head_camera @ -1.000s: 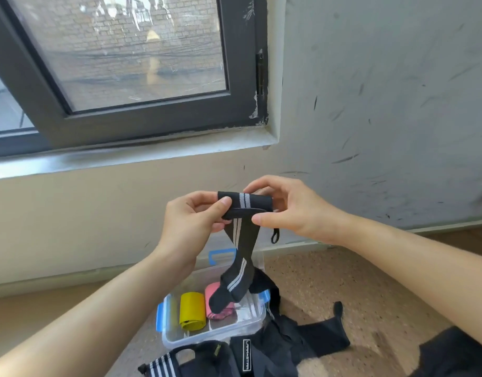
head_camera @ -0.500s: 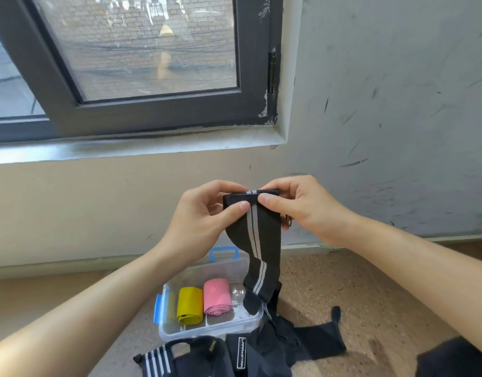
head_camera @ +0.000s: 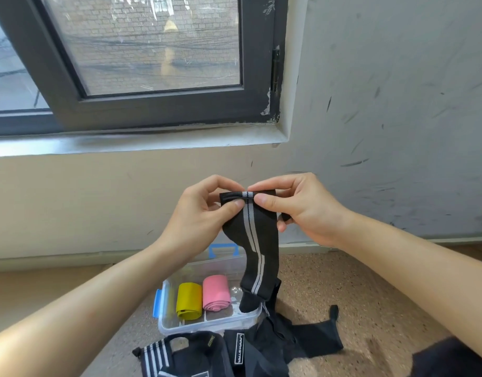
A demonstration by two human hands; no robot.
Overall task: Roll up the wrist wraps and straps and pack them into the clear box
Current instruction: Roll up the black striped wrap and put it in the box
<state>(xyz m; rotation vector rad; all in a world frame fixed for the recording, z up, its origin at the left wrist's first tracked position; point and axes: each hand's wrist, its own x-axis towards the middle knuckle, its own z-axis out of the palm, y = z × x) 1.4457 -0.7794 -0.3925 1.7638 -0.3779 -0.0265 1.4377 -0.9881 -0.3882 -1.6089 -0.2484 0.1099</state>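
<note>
in a room corner, a scuffed grey wall (head_camera: pixel 397 104) fills the right side and meets a beige wall (head_camera: pixel 71 200) that runs under a dark-framed window (head_camera: pixel 152 50). the window shows a brick building through the glass, and a pale sill (head_camera: pixel 125 144) lies below it. the floor (head_camera: pixel 370 289) is speckled brown, with a plain tan strip along the wall.

on the floor at the bottom of the view lies a loose heap of black straps (head_camera: pixel 264 346), some with white stripes and a small label. just behind the heap, touching it, stands the clear box (head_camera: pixel 207 326), lid off, with blue clips (head_camera: pixel 157 303) on its left side.

above the box, both hands hold a black wrist wrap (head_camera: pixel 255 240) with two grey stripes. its top edge is folded over into a narrow first turn, and the rest hangs down so the lower end dips into the right part of the box. the left hand (head_camera: pixel 199 221) pinches the fold between thumb and curled fingers. the right hand (head_camera: pixel 302 210) pinches it the same way, thumb in front, thumb tips almost meeting.

inside the box, a yellow roll (head_camera: pixel 189 300) and a pink roll (head_camera: pixel 216 293) lie side by side.
</note>
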